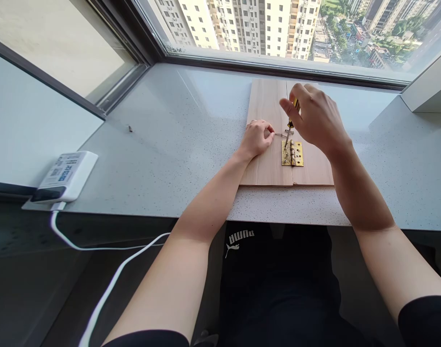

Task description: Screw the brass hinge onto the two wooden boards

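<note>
My right hand (312, 113) is wrapped around the yellow-and-black handle of a screwdriver (296, 104). Its shaft slants down, and the tip meets the left leaf of a brass hinge (297, 155). The hinge lies open across the seam between two pale wooden boards (267, 168). My left hand (257, 137) rests on the left board with its fingers curled. Between its thumb and forefinger a thin screw (279, 134) is pinched, pointing right. A few more small screws (289, 131) lie just above the hinge, partly behind the screwdriver.
The boards lie on a speckled white windowsill (162, 159), close to its front edge. A white power adapter (66, 176) with a white cable (115, 270) sits at the left end. A small dark scrap (130, 128) lies left of the boards. Window frames border the back and left.
</note>
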{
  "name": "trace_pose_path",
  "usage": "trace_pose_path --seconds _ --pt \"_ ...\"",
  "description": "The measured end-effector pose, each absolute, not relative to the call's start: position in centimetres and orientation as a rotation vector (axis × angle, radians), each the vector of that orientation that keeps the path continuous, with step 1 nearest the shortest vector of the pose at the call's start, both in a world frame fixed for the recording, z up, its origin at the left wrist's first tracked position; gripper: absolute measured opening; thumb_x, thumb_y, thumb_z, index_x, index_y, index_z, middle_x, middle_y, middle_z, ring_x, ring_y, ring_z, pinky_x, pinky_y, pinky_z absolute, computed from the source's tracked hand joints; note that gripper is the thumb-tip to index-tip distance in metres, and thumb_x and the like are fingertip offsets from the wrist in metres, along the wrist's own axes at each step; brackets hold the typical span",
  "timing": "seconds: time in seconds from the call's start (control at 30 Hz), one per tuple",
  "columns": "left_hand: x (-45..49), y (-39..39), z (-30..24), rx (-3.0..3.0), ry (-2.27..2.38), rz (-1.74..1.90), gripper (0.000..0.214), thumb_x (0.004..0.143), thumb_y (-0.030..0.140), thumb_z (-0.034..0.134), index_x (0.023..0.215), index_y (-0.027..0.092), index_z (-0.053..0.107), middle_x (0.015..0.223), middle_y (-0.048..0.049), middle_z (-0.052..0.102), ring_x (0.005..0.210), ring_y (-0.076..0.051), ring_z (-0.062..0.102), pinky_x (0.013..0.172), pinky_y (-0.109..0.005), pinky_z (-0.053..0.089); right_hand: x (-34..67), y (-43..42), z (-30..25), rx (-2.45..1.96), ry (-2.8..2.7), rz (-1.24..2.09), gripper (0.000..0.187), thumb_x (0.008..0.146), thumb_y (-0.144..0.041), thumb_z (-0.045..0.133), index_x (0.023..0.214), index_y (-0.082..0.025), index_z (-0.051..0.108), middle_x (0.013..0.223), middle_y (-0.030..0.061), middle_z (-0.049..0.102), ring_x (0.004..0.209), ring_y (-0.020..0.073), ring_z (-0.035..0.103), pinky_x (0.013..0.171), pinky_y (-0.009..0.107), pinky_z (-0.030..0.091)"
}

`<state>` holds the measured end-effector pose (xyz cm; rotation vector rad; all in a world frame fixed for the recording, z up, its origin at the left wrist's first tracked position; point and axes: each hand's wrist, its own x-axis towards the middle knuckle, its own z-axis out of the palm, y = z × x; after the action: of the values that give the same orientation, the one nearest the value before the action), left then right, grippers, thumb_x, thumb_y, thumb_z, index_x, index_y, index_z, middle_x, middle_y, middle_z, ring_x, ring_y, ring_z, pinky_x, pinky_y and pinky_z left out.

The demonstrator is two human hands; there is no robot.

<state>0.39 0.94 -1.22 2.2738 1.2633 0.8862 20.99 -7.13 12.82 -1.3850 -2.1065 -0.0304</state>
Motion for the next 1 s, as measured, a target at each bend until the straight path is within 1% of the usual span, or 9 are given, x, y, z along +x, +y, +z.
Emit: trace_pose_path --seconds 0.07,0.13,0.27,0.4,0.57,0.67,0.83,0.93,1.0 --pt "0.4 0.9 -1.2 2.276 1.266 0.877 0.011 0.104 0.028 0.067 0.104 0.026 0.078 0.126 -0.0114 0.082 0.13 -0.037 0.068 0.129 -0.061 0.048 21.1 -6.6 12.5 -1.429 -2.045 -0.027 0.064 0.114 -0.088 0.04 0.11 -0.032 0.071 0.084 0.0112 0.071 0.089 0.0372 0.068 0.076 0.049 0.05" --pt "0.4 0.9 -1.2 2.278 1.273 0.867 0.01 0.104 0.028 0.067 0.104 0.026 0.077 0.127 -0.0113 0.081 0.131 -0.037 0.067 0.128 -0.061 0.049 21.3 -6.5 12.6 -1.479 -2.049 0.007 0.06 0.115 -0.085 0.04 0.106 -0.034 0.072 0.081 0.0108 0.07 0.085 0.0372 0.066 0.075 0.05 0.049" --pt "0.4 0.9 -1.2 2.286 1.271 0.871 0.01 0.104 0.028 0.067 0.103 0.025 0.076 0.127 -0.0119 0.082 0.132 -0.037 0.068 0.128 -0.059 0.048 21.4 -7.3 13.5 -1.418 -2.204 0.067 0.049 0.118 -0.075 0.04 0.114 -0.036 0.07 0.096 0.0114 0.076 0.088 0.0376 0.067 0.081 0.053 0.051" --pt "0.4 0.8 -1.1 2.287 1.269 0.886 0.01 0.104 0.027 0.067 0.102 0.025 0.077 0.127 -0.0123 0.082 0.131 -0.036 0.07 0.128 -0.059 0.048 21.8 -7.5 13.6 -1.338 -2.21 0.072 0.049 0.117 -0.077 0.042 0.121 -0.035 0.066 0.108 0.0124 0.077 0.095 0.0379 0.069 0.086 0.053 0.054" --pt "0.4 0.9 -1.2 2.28 1.264 0.882 0.012 0.104 0.029 0.066 0.105 0.026 0.078 0.126 -0.0114 0.082 0.131 -0.037 0.069 0.128 -0.063 0.049 22.1 -6.1 12.3 -1.462 -2.023 0.047 0.06 0.113 -0.088 0.044 0.113 -0.034 0.07 0.088 0.0121 0.073 0.088 0.0382 0.069 0.076 0.049 0.051" --pt "0.4 1.0 -1.3 2.276 1.257 0.88 0.013 0.102 0.029 0.068 0.107 0.027 0.079 0.127 -0.0116 0.082 0.131 -0.038 0.068 0.129 -0.064 0.047 21.9 -6.2 12.5 -1.497 -2.041 0.085 0.057 0.116 -0.082 0.04 0.109 -0.036 0.072 0.083 0.0115 0.073 0.086 0.0388 0.068 0.073 0.05 0.049" --pt "0.4 1.0 -1.4 2.271 1.261 0.888 0.013 0.103 0.029 0.067 0.105 0.026 0.079 0.126 -0.0115 0.082 0.132 -0.038 0.068 0.129 -0.063 0.048 21.2 -7.8 13.9 -1.368 -2.254 0.133 0.038 0.118 -0.069 0.047 0.125 -0.037 0.067 0.101 0.0103 0.077 0.093 0.0378 0.068 0.085 0.053 0.053" --pt "0.4 0.9 -1.2 2.266 1.26 0.893 0.013 0.103 0.028 0.065 0.103 0.026 0.079 0.125 -0.0113 0.083 0.131 -0.037 0.069 0.129 -0.062 0.049 21.2 -8.0 13.8 -1.354 -2.234 0.088 0.043 0.118 -0.073 0.046 0.13 -0.036 0.065 0.115 0.0125 0.077 0.097 0.0378 0.069 0.089 0.054 0.054" --pt "0.4 0.9 -1.1 2.266 1.258 0.896 0.013 0.102 0.028 0.066 0.103 0.026 0.079 0.124 -0.0112 0.083 0.131 -0.038 0.07 0.129 -0.063 0.049 21.4 -7.5 13.2 -1.387 -2.154 0.04 0.052 0.116 -0.08 0.045 0.128 -0.034 0.066 0.114 0.0143 0.076 0.098 0.0392 0.07 0.086 0.054 0.054"
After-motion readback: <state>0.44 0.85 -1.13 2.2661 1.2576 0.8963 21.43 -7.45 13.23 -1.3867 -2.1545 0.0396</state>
